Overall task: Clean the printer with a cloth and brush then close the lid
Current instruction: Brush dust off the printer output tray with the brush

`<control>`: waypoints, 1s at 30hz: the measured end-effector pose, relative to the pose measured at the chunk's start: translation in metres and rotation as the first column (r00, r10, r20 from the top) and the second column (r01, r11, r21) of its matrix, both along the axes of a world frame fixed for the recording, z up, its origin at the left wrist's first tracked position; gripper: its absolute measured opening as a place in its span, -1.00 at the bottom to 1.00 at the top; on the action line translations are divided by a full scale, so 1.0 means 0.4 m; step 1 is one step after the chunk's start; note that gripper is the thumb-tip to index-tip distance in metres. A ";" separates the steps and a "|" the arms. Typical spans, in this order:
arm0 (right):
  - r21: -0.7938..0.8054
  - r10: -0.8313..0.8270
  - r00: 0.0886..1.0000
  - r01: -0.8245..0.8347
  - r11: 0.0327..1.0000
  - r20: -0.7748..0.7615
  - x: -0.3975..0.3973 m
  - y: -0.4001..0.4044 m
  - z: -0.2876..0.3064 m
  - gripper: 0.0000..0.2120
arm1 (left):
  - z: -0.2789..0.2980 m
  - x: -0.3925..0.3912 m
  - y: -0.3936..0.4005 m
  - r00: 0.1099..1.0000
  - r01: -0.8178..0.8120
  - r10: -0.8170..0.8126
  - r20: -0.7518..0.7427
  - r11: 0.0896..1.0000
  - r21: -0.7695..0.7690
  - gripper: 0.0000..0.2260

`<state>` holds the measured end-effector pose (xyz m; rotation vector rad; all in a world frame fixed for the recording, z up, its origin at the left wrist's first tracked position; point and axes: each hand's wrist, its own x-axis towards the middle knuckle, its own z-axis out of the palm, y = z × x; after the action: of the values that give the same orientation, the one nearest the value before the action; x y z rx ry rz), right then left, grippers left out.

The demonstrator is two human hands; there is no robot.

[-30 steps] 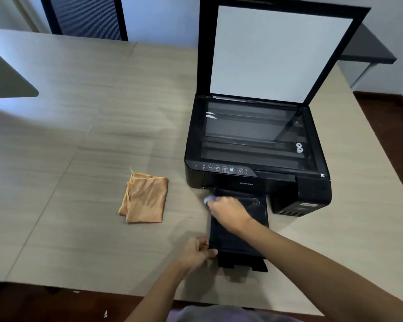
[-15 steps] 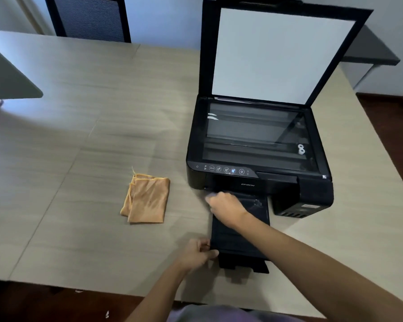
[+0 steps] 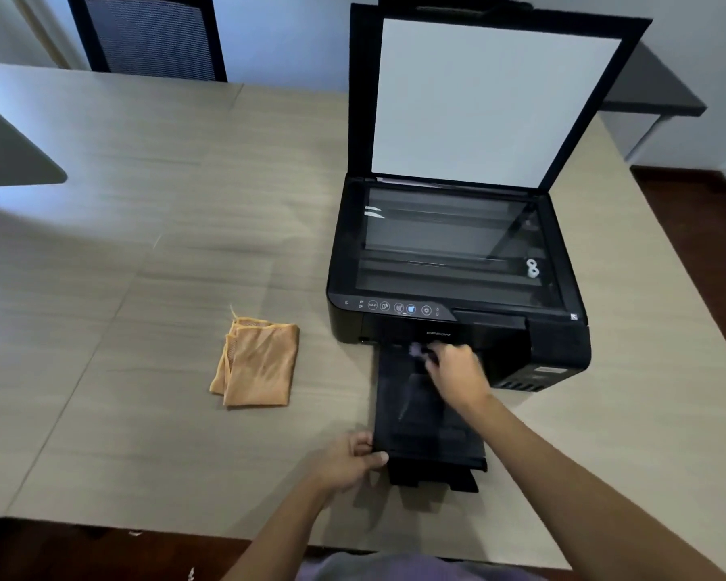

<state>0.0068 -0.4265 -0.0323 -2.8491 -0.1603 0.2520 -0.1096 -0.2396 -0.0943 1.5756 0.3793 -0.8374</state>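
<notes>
Both hands at glossy black tray [image 3: 411, 417]; right hand [image 3: 457, 373] maybe gripping brush.

This looks like an office or meeting room. A broad table with a pale wood-grain laminate top [image 3: 152, 228] fills most of the view, and a black mesh-backed office chair [image 3: 147, 35] stands at its far side. A black all-in-one printer with a flatbed scanner [image 3: 449, 262] sits on the right part of the table. Another grey desk [image 3: 654, 90] stands far right against a plain pale wall [image 3: 294, 31], over dark reddish-brown wooden flooring [image 3: 705, 228].
</notes>
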 end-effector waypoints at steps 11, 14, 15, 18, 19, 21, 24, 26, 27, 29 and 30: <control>0.185 0.137 0.987 -0.151 0.971 0.085 -0.071 0.039 -0.045 -0.78 | -0.021 -0.003 0.001 0.999 -0.039 0.040 0.014 0.999 -0.013 -0.87; 0.171 0.279 0.958 -0.286 0.943 0.060 -0.084 0.066 -0.060 -0.76 | -0.020 0.003 -0.004 0.999 -0.036 0.036 0.004 0.999 -0.008 -0.90; 0.183 0.114 0.990 -0.128 0.975 0.088 -0.062 0.053 -0.055 -0.77 | -0.021 0.004 -0.005 1.000 -0.027 0.027 0.001 1.000 -0.014 -0.90; 0.097 -0.326 0.944 0.320 0.943 0.054 -0.039 -0.009 -0.025 -0.79 | -0.025 0.001 0.000 1.000 -0.019 0.019 0.005 1.000 -0.017 -0.86; 0.111 -0.422 0.906 0.417 0.902 0.028 -0.047 -0.030 -0.015 -0.79 | -0.028 0.000 0.002 1.000 -0.018 0.018 0.006 1.000 -0.007 -0.84; 0.195 -0.503 0.864 0.489 0.850 0.027 -0.063 -0.031 0.003 -0.80 | -0.035 0.004 0.000 1.000 -0.025 0.025 0.010 1.000 -0.001 -0.79; 0.179 -0.042 0.999 0.044 0.983 -0.018 -0.120 0.048 -0.007 -0.78 | -0.027 0.000 0.001 1.000 -0.029 0.029 0.009 0.999 0.025 -0.83; 0.133 0.119 0.990 -0.108 0.985 -0.080 -0.150 0.049 -0.009 -0.76 | -0.031 0.004 0.005 1.000 -0.026 0.025 0.016 0.999 0.020 -0.88; 0.134 0.000 0.999 0.004 0.991 -0.032 -0.133 0.019 -0.005 -0.77 | -0.033 0.005 0.006 1.000 -0.018 0.018 0.018 1.000 0.011 -0.90; 0.151 -0.350 0.936 0.341 0.928 0.036 -0.095 -0.079 0.003 -0.77 | -0.038 0.006 0.005 1.000 -0.006 0.006 0.022 1.000 -0.005 -0.89; 0.144 -0.403 0.915 0.394 0.908 0.034 -0.092 -0.106 0.000 -0.78 | -0.041 0.004 0.006 1.000 -0.006 0.006 0.023 1.000 -0.001 -0.87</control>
<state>-0.0299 -0.4690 -0.0322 -2.6772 0.3789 0.0617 -0.1078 -0.2371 -0.1106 1.5808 0.3668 -0.8146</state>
